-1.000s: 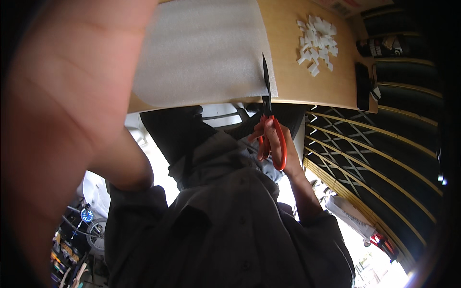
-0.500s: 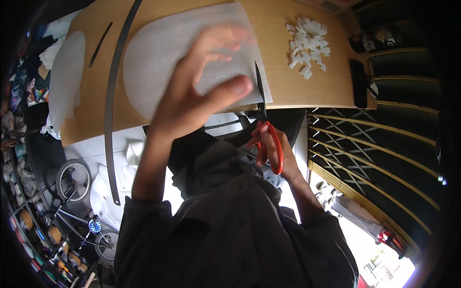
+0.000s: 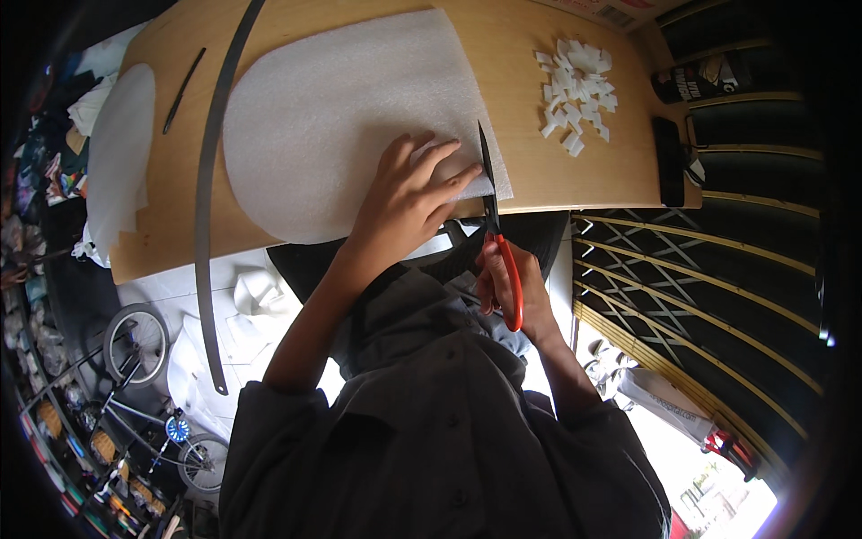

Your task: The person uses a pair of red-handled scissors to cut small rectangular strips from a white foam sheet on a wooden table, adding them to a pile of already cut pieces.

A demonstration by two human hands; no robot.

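Note:
A large white foam sheet (image 3: 332,117), rounded at its left end, lies on the wooden table. My left hand (image 3: 402,205) rests on the sheet near its front right corner, fingers spread and palm down. My right hand (image 3: 532,292) grips red-handled scissors (image 3: 492,216) just off the table's front edge. Their dark blades point away from me and reach the sheet near its right edge, close to my left fingertips. The blades look nearly closed, and I cannot tell whether the foam lies between them.
White foam scraps (image 3: 575,90) lie in a pile at the table's right. A long metal ruler (image 3: 205,198) overhangs the front edge on the left, near a black pen (image 3: 184,90) and another foam piece (image 3: 126,153). A black phone (image 3: 669,162) lies at the right edge.
My left hand has come down from above the sheet onto its front right part. The scissors stay in my right hand, shifted very slightly, with their blades closer to the sheet.

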